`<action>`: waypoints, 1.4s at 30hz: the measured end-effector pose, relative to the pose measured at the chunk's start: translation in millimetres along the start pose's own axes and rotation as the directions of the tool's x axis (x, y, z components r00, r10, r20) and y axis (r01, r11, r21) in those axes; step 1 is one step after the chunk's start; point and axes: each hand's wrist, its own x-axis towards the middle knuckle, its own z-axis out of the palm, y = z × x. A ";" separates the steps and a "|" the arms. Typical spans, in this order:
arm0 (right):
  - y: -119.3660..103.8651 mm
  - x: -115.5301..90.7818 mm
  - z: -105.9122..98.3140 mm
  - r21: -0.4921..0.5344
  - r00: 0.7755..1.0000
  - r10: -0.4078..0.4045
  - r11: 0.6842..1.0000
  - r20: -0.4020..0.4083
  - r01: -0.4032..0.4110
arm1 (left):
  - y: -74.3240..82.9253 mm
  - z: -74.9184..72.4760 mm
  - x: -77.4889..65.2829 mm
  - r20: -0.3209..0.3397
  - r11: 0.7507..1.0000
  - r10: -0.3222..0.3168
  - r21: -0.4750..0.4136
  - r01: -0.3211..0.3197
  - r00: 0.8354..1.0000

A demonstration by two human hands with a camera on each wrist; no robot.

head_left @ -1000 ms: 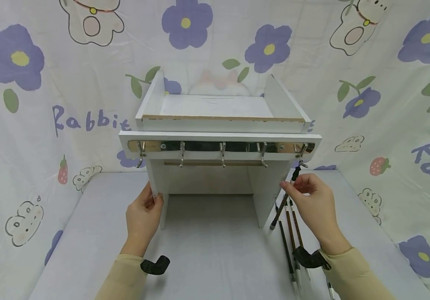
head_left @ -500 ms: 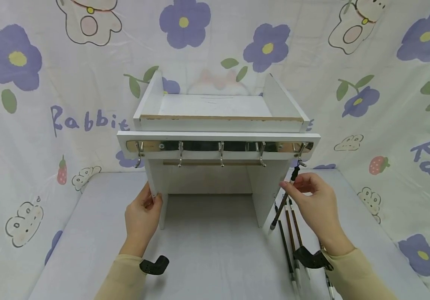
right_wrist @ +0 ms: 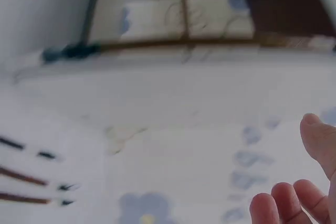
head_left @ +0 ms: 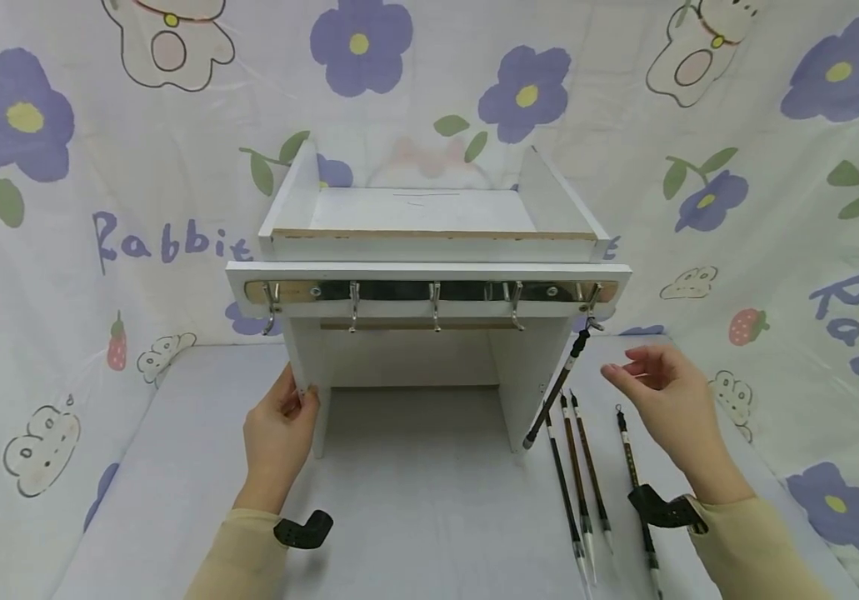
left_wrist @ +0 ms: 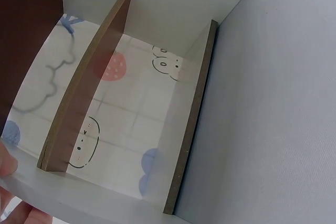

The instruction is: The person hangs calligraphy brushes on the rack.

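brush hangs from end hook, long axis slanting down-left, just left of the right hand, the nearer one; i see its fingers loosely parted, holding nothing. left hand grips the rack.

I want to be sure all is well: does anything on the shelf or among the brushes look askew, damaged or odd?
The shelf has a bare brown upper edge with a ragged border, unlike its white faces, perhaps unfinished or chipped. The hanging brush looks slanted, though perspective may explain this. I see no spill.
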 end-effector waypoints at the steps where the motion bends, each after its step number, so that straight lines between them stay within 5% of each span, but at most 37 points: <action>1: 7.6 1.9 1.5 -0.002 1.000 0.017 1.000 0.008 -0.017 | -0.2 -0.3 0.0 -0.001 1.000 -0.002 0.002 0.002 1.000; 10: 86.7 10.2 18.8 -0.055 0.982 0.185 0.982 0.032 -0.183 | -3.2 -0.9 -1.2 0.016 0.999 -0.035 0.007 0.035 0.999; 16: 119.3 9.5 30.1 -0.054 0.956 0.282 0.959 0.083 -0.279 | -3.4 -1.6 -2.3 0.005 1.000 -0.029 0.002 0.029 1.000; 29: 155.1 -5.5 42.7 -0.059 0.879 0.428 0.903 0.212 -0.426 | -2.0 -0.6 -1.3 0.005 1.000 -0.009 -0.010 0.009 1.000; 42: 170.4 -4.4 53.5 -0.140 0.860 0.482 0.875 0.169 -0.464 | 0.1 -1.4 1.2 0.000 1.000 -0.001 -0.009 0.001 1.000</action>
